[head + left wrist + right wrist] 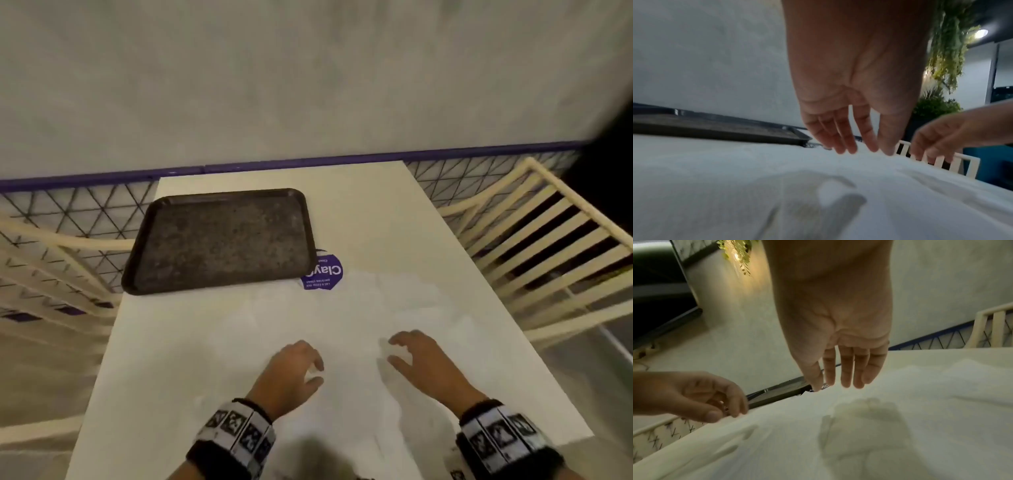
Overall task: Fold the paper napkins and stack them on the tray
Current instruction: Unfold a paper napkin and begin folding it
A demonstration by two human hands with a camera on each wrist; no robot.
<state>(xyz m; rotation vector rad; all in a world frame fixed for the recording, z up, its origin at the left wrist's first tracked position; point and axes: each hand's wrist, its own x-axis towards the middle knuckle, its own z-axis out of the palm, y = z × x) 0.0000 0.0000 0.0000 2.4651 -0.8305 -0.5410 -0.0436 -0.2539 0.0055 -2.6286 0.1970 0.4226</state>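
On the white table (212,359), item one: paper napkins (394,308), spread loose and overlapping across the near half, edges hard to tell against the tabletop. Item two: the dark tray (219,240), far left, bare, partly covering a purple sticker (325,274). Item three: your left hand (294,371), just over the napkins, fingers loosely extended, gripping nothing. Item four: your right hand (421,359), likewise spread and relaxed, holding nothing. Step in hand, as judged: the first fold is not yet begun; nothing is stacked. Your next move calls for singling out one sheet, pinning it flat and catching an edge without dragging its neighbours.
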